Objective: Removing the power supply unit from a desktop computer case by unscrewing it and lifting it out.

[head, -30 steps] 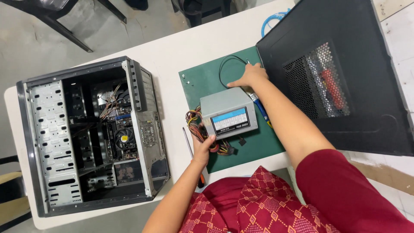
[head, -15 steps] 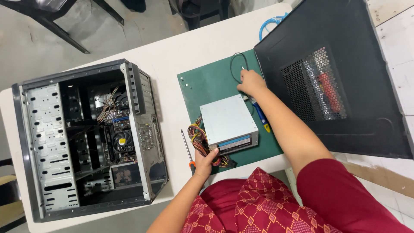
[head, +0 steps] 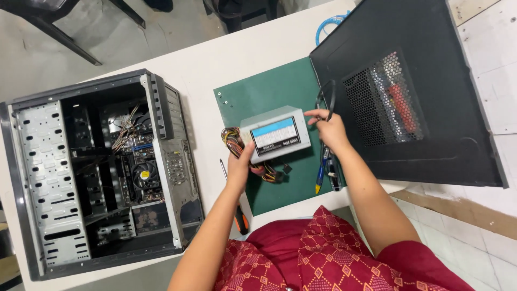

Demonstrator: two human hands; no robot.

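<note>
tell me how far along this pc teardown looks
Done: the case lies open on the table, its side panel off to the right, and the power supply is out on the green mat. In hand: the left hand grips the supply's wire end, the right hand holds a black cable. Left: the motherboard sits in the case; the screwdriver lies unused.

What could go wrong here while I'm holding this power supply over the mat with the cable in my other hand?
1. The left hand alone holds the power supply at one end, near its wire bundle; it might tip or slip onto the green mat.
2. The black cable in the right hand loops close to the black side panel and could snag.
3. The screwdriver lies at the table's edge and could get knocked off.
</note>
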